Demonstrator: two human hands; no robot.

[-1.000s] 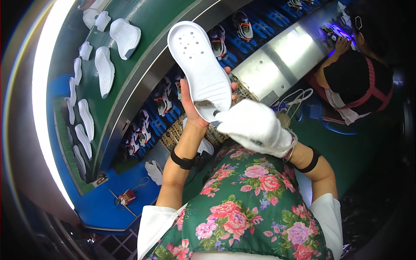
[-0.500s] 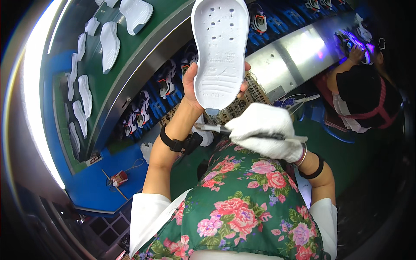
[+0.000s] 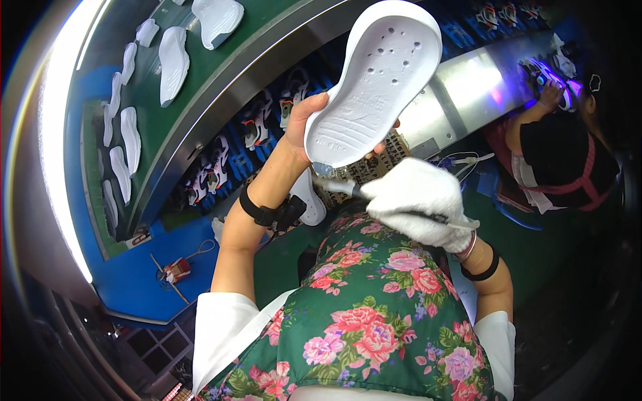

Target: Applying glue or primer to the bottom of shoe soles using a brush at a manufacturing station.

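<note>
My bare left hand (image 3: 302, 127) grips a white shoe sole (image 3: 368, 80) by its edges near the heel. The sole is tilted to the right, its face with small holes and raised lines turned toward me. In my white-gloved right hand (image 3: 421, 204) is a slim brush (image 3: 356, 190). Its bristles are blurred and lie just below the sole's heel end, where a greyish clear patch shows; I cannot tell whether they touch. A second white sole (image 3: 311, 204) is partly hidden behind my left wrist.
On the left, a green conveyor belt (image 3: 150, 87) carries several white soles behind a metal rail. Sneakers (image 3: 257, 123) stand on blue racks below it. A metal surface (image 3: 475, 80) runs to the right, where a co-worker (image 3: 558, 147) handles a shoe. A blue table (image 3: 134, 291) is at lower left.
My left hand has tilted the sole clockwise, its toe end moving right. The brush has shifted slightly right and up with my right hand, its bristles now nearer the heel.
</note>
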